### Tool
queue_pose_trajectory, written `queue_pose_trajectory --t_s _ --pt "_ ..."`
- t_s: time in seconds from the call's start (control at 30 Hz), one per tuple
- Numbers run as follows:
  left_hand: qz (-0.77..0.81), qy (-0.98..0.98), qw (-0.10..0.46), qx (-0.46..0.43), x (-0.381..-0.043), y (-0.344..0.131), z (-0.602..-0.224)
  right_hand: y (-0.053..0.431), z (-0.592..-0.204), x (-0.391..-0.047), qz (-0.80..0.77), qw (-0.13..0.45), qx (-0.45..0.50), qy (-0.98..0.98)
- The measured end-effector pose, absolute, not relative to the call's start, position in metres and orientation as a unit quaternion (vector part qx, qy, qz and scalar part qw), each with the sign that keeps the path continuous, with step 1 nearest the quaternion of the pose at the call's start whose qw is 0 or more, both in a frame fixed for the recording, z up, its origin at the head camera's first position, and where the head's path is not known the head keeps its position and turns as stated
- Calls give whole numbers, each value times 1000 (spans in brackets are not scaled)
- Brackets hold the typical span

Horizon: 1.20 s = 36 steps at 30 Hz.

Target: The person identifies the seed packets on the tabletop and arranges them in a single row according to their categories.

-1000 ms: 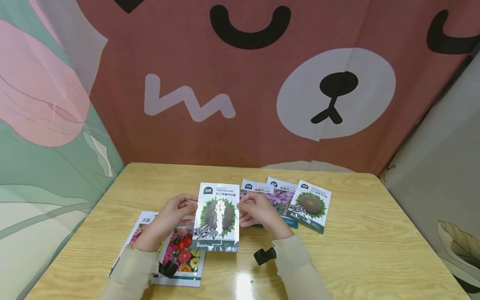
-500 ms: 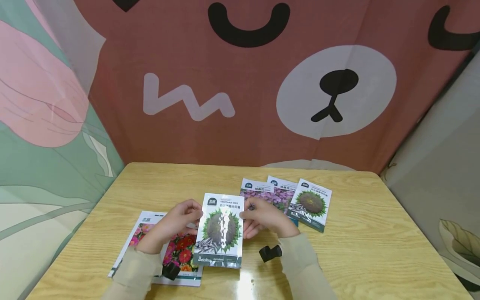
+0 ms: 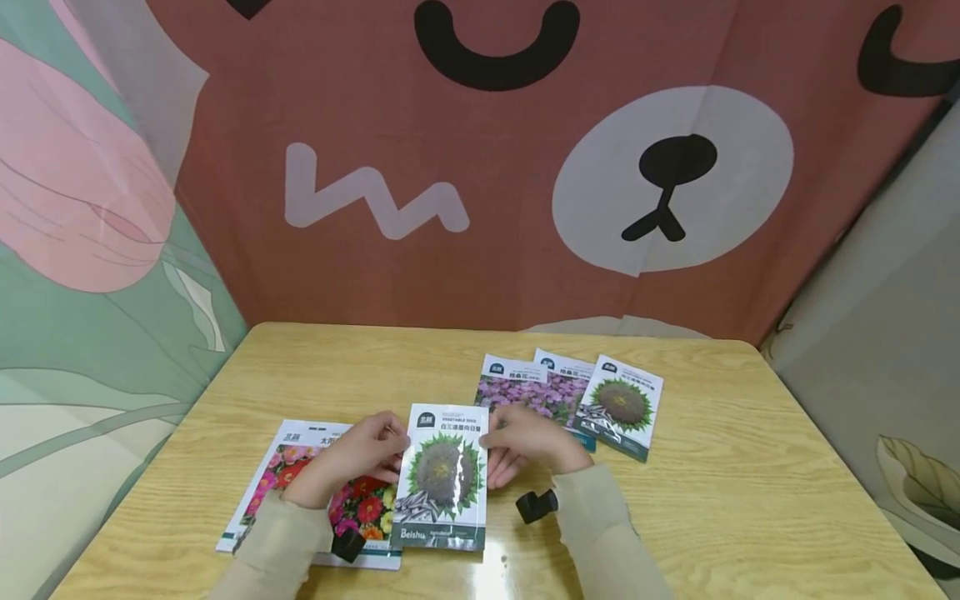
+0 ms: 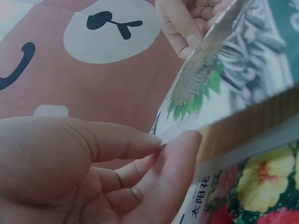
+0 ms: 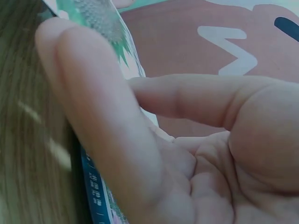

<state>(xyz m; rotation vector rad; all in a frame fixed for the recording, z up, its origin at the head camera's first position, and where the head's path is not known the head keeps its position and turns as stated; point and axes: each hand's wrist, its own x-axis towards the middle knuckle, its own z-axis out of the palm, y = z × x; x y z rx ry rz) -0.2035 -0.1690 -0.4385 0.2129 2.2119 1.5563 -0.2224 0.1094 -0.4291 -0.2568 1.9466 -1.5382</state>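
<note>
A white seed packet [image 3: 442, 479] with a sunflower head and striped seeds printed on it is held up between both hands, face toward me. My left hand [image 3: 360, 454] pinches its left edge between thumb and index finger; the left wrist view shows this pinch close up on the packet [image 4: 243, 60]. On the opposite edge, my right hand [image 3: 536, 442] pinches with thumb and index finger, the other fingers curled behind. The held packet overlaps packets with red and yellow flowers [image 3: 369, 508] lying below the left hand.
Two purple-flower seed packets [image 3: 517, 392] lie overlapping behind the right hand. Beside them rests another sunflower seed packet [image 3: 621, 407]. All lie on a wooden table [image 3: 720, 500], with a bear-patterned curtain [image 3: 510, 275] along its back edge.
The held sunflower seed packet has come lower and slightly right, toward the table's near side, both hands moving with it. Its glare has shrunk. The packets on the table stay in place.
</note>
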Motion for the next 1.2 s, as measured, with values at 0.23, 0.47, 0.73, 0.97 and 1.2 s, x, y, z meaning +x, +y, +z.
queue_pose_trajectory --t_s 0.23,0.47,0.73,0.97,1.2 --pt "529 818 221 57 -200 -165 -444 107 -434 -222 -563 337 -90 749" --pt "522 820 229 55 -199 -164 -444 107 -436 -219 -556 348 -90 749" --pt "500 834 221 72 -198 -163 -447 107 -439 -217 -556 355 -86 746" --pt "463 857 201 99 -200 -164 -448 107 -441 -217 -551 361 -84 748" --pt "436 873 185 115 -200 -164 -448 106 -443 -217 -550 363 -79 748"
